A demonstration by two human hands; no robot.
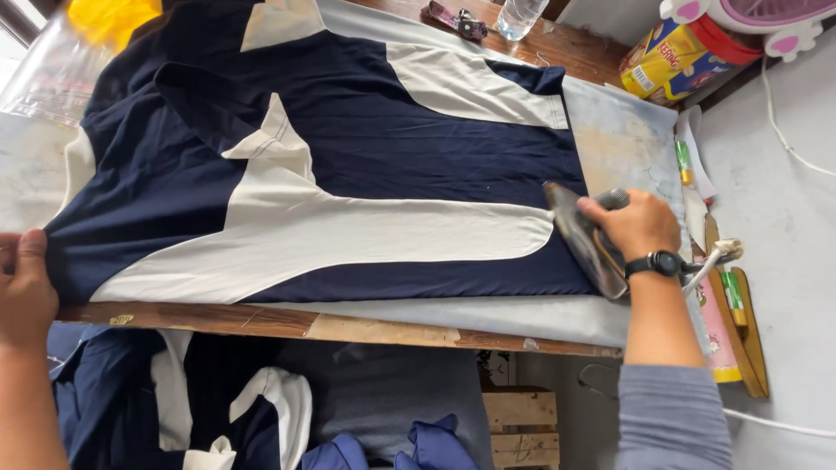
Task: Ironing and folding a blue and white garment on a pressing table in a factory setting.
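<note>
Padded grey ironing board [623,139] is covered by a soft, light navy-and-cream garment [348,174]. Its left edge is pinched by the left hand [24,292]; the heavy dark iron [585,239], best taken by its handle, is clamped in the right hand [640,224].

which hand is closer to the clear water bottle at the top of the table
Right. The right hand grips the iron at the garment's right end, below the water bottle. The left hand holds the garment at the far left edge.
</note>
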